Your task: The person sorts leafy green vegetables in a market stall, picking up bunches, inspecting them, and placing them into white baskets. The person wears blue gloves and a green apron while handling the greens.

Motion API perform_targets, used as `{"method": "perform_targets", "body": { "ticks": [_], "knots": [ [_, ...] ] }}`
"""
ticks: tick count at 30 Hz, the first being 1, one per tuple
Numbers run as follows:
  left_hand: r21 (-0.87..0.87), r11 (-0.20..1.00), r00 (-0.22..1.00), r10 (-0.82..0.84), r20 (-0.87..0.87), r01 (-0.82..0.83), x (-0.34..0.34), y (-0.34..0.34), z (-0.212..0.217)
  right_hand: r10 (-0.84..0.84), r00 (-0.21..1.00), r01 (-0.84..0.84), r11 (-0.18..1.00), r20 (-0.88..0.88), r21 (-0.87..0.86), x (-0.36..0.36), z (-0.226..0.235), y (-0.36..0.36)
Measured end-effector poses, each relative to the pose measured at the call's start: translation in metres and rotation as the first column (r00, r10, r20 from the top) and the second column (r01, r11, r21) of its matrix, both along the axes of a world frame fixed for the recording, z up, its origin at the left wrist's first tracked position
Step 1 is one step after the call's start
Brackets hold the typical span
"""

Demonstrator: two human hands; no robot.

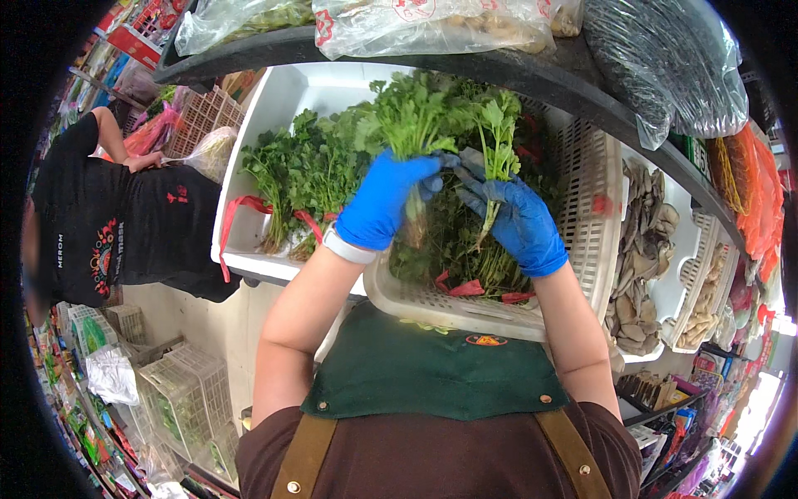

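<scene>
Both my hands wear blue gloves, raised over a white plastic basket (499, 313). My left hand (376, 200) is closed round the stems of a bunch of coriander (406, 116), its leaves up and pale roots hanging below. In my right hand (524, 223), a smaller coriander sprig (499, 133) is pinched upright, its root pointing down. The fingertips of the two hands nearly meet. More dark green herbs (440, 249) fill the basket beneath, some bound with red tape (464, 288).
A white foam box (249, 154) of tied green bunches (307, 166) adjoins at left. Mushrooms (640, 258) lie at right. Overhead, a black shelf edge (532, 73) carries bagged goods. A person in black (141, 208) stands at left, near stacked crates (187, 399).
</scene>
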State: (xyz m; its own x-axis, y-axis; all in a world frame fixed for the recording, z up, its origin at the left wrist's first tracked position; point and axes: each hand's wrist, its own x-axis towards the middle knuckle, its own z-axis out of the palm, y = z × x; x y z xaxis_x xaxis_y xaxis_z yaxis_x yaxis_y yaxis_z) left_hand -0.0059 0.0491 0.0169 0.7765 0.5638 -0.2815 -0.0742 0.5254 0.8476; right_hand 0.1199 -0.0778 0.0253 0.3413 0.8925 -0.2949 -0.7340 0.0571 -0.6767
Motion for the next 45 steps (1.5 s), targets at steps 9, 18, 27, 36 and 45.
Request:
{"method": "perform_targets", "body": {
  "ticks": [9, 18, 27, 36, 45],
  "knots": [
    [0.121, 0.989, 0.993, -0.089, 0.079, 0.08, 0.008, -0.021, -0.004, 0.217, 0.973, -0.222, 0.973, 0.081, 0.063, 0.006, -0.03, 0.011],
    [0.058, 0.997, 0.999, 0.048, 0.017, -0.049, 0.006, -0.017, -0.007, 0.092, 0.825, 0.103, 0.946, 0.557, -0.309, -0.017, 0.004, 0.0],
    [0.005, 0.999, 0.994, 0.047, 0.096, -0.048, 0.01, -0.024, -0.004, 0.063, 0.808, 0.093, 0.968, 0.586, -0.232, -0.013, -0.006, -0.003],
    [-0.003, 0.999, 0.999, 0.034, 0.041, -0.034, 0.004, -0.008, -0.019, 0.142, 0.856, -0.002, 0.962, 0.496, -0.272, -0.009, -0.009, -0.02],
    [0.0, 0.999, 0.998, 0.045, 0.048, -0.045, -0.005, 0.012, -0.016, 0.287, 0.825, -0.11, 0.927, 0.488, -0.359, 0.004, -0.004, -0.034]
  ]
}}
